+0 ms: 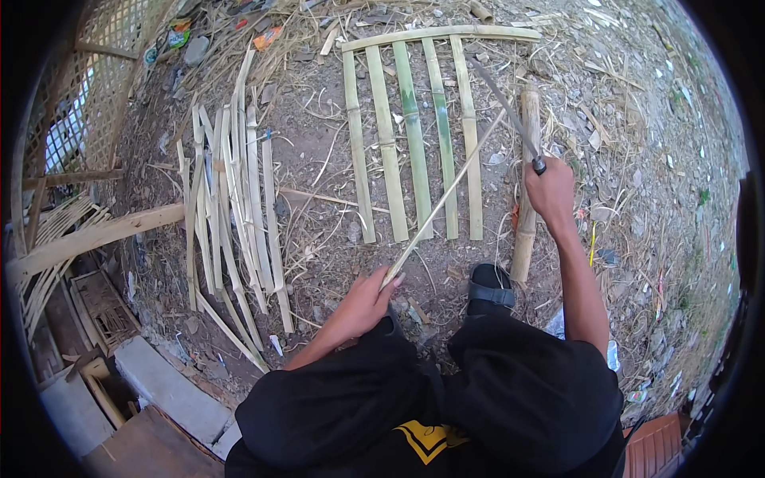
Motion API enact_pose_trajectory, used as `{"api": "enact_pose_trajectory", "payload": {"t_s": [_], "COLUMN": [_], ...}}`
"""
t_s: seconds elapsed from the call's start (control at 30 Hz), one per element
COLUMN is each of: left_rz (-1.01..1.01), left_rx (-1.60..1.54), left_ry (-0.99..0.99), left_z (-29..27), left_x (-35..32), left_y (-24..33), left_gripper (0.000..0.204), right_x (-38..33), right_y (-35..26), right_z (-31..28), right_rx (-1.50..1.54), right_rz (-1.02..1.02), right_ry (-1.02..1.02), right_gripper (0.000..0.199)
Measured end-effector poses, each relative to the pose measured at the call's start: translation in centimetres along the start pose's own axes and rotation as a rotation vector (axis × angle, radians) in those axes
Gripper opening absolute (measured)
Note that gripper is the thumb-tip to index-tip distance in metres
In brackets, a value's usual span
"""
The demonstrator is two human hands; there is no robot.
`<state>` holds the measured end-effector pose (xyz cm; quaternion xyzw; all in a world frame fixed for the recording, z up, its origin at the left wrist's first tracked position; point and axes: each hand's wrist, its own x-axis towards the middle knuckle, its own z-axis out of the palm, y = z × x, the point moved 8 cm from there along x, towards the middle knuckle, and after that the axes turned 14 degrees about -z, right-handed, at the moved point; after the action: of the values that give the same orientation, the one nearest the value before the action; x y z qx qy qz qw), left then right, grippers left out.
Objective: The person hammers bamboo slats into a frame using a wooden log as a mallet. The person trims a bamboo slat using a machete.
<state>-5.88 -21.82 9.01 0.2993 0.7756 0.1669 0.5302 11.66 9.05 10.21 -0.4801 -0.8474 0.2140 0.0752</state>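
Observation:
My left hand (368, 300) is closed round the near end of a thin bamboo strip (437, 209), which slants up and away to the right. In my right hand (550, 190) is the dark handle of a long-bladed knife (511, 111). Its blade points far and to the left, close by the strip's far tip; whether they touch I cannot tell. Several flat bamboo slats (390, 151) lie side by side on the ground ahead, their far ends at a crosswise bamboo slat (446, 33). A round bamboo pole (526, 231) lies beside and partly under my right hand.
To the left lies a loose pile of split bamboo strips (231, 183). A wooden beam (103, 239) juts in from the left, near a woven lattice panel (103, 95). Concrete blocks (171, 388) sit at the near left. Shavings and litter cover the ground round my sandalled foot (490, 291).

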Motion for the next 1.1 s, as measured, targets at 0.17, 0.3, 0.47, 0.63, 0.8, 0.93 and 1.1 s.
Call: {"api": "enact_pose_trajectory", "payload": {"t_s": [0.17, 0.3, 0.47, 0.63, 0.8, 0.93, 1.1], "left_rz": [0.074, -0.026, 0.003, -0.138, -0.124, -0.030, 0.028], "left_rx": [-0.156, -0.131, -0.162, -0.143, -0.151, -0.043, 0.085], "left_ry": [0.037, 0.027, 0.049, -0.103, -0.044, 0.062, 0.238], "left_z": [-1.4, -1.9, -1.3, 0.6, -0.8, -1.3, -1.5], "left_x": [2.6, 2.3, 2.3, -1.5, -0.3, 2.3, 1.8], "left_y": [2.6, 3.2, 1.2, -0.8, -3.0, 0.2, 0.7], "left_gripper": [0.031, 0.035, 0.031, 0.031, 0.031, 0.036, 0.027], "right_x": [-6.7, -7.6, -4.5, 3.6, 0.3, -6.4, -6.1], "right_y": [-11.5, -12.7, -10.7, 9.2, 0.0, -9.6, -10.4], "right_z": [5.2, 8.5, 8.0, -1.5, 0.3, 7.3, 9.5], "right_rx": [0.140, 0.202, 0.099, -0.149, 0.104, 0.159, 0.097], "right_rz": [-0.446, -0.496, -0.540, 0.150, -0.021, -0.386, -0.456], "right_ry": [-0.283, -0.355, -0.286, 0.055, -0.029, -0.368, -0.404], "right_gripper": [0.018, 0.015, 0.015, 0.030, 0.027, 0.018, 0.018]}}
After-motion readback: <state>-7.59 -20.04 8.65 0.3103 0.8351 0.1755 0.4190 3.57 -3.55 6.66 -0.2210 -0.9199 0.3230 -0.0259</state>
